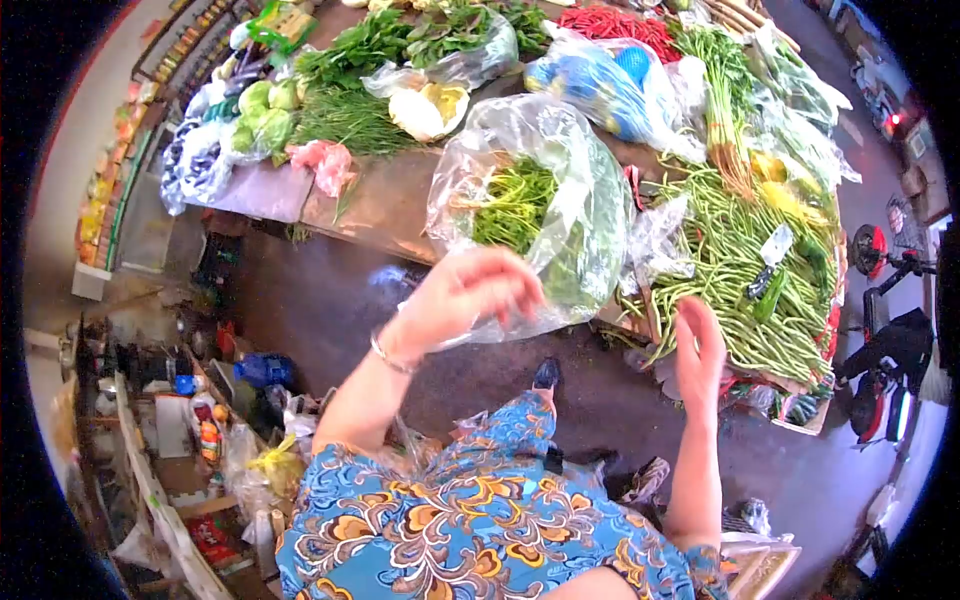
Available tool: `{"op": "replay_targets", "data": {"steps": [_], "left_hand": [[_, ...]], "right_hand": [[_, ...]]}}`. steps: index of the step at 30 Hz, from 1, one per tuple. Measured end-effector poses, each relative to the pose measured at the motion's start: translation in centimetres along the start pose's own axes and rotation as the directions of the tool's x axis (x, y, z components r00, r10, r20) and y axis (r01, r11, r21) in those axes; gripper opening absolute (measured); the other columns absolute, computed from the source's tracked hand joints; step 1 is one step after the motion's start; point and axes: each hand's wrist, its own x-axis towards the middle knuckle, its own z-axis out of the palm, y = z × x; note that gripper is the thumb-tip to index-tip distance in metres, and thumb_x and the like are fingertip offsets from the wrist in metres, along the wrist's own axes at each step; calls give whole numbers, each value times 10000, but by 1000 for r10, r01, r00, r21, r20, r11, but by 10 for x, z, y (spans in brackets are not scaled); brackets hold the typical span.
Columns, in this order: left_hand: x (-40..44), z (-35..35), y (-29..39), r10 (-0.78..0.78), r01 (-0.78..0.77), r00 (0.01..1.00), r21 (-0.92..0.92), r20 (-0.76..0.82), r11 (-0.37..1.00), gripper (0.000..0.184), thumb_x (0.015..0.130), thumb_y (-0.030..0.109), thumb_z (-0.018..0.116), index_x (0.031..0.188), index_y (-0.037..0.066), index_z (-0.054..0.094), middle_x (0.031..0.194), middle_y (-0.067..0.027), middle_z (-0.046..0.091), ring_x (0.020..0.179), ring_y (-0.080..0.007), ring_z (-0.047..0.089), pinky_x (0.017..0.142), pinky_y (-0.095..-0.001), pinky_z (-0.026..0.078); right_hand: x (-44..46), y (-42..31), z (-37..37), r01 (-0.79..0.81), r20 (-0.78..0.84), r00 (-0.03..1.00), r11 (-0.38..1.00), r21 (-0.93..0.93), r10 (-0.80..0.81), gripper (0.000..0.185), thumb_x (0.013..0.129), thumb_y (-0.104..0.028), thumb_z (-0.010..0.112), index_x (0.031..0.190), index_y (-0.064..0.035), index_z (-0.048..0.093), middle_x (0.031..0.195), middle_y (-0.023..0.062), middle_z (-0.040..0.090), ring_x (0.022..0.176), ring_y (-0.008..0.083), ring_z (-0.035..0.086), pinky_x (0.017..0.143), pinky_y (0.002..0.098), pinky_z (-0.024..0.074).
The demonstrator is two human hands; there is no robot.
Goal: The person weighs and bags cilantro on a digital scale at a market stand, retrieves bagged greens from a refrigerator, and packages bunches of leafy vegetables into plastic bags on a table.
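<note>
A large clear plastic bag (590, 215) lies open at the table's front edge, with leafy greens (517, 205) showing inside its mouth. My left hand (485, 290) is over the near edge of the bag, its fingers bent and blurred; whether they grip the plastic is unclear. To the right, my right hand (700, 345) is raised by the near edge of the long green beans (760, 290), fingers stretched out and nothing in them. A knife (770, 262) with a dark handle rests on the beans.
Red chilies (620, 32), a bag of blue and yellow items (610, 85), green herbs (350, 120), cabbages (265, 118) and a pink bag (325, 165) cover the table (385, 205). Shelving (150, 480) stands at the lower left, a scooter (885, 350) at the right.
</note>
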Motion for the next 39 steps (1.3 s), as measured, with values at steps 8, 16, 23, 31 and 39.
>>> {"op": "replay_targets", "data": {"steps": [8, 16, 23, 31, 39], "left_hand": [[57, -74, -81, -141, 34, 990, 981, -7, 193, 169, 838, 208, 582, 887, 46, 587, 938, -158, 641, 859, -346, 629, 732, -436, 499], [9, -141, -84, -80, 589, 803, 764, -591, 264, 530, 851, 236, 546, 1352, 136, 402, 1070, -188, 626, 965, -357, 608, 794, -456, 494], [71, -103, -63, 100, 261, 950, 925, -298, 276, 475, 860, 195, 523, 1320, 107, 447, 1075, -222, 596, 964, -362, 598, 811, -449, 489], [160, -150, -36, 45, 343, 929, 902, -367, 263, 680, 817, 115, 489, 1448, 112, 234, 1149, -275, 560, 929, -402, 612, 824, -481, 496], [201, -184, -24, 95, 61, 983, 774, -155, 630, 721, 839, 194, 552, 1461, 83, 206, 1281, -281, 468, 1058, -394, 548, 952, -413, 424]], "right_hand": [[99, -76, 159, 588, 625, 716, 750, -302, -310, 386, 833, -146, 607, 1206, -74, 541, 1153, 185, 563, 1013, 366, 582, 831, 447, 482], [157, 21, 74, 286, 381, 921, 806, -519, -81, 436, 860, -234, 613, 1204, 11, 506, 1070, 215, 619, 904, 360, 624, 781, 433, 477], [171, -17, 90, 114, 478, 876, 939, -325, 60, 511, 855, -314, 622, 1231, 5, 488, 979, 225, 628, 922, 410, 584, 786, 446, 456], [265, 3, 128, 25, 345, 936, 967, -255, 67, 450, 855, -253, 640, 1234, -23, 564, 1095, 105, 640, 997, 179, 591, 839, 310, 474], [240, -23, 170, 365, 497, 853, 864, -346, -161, 479, 822, -301, 651, 1238, -84, 554, 1215, 127, 577, 1159, 279, 518, 971, 430, 384]]}}
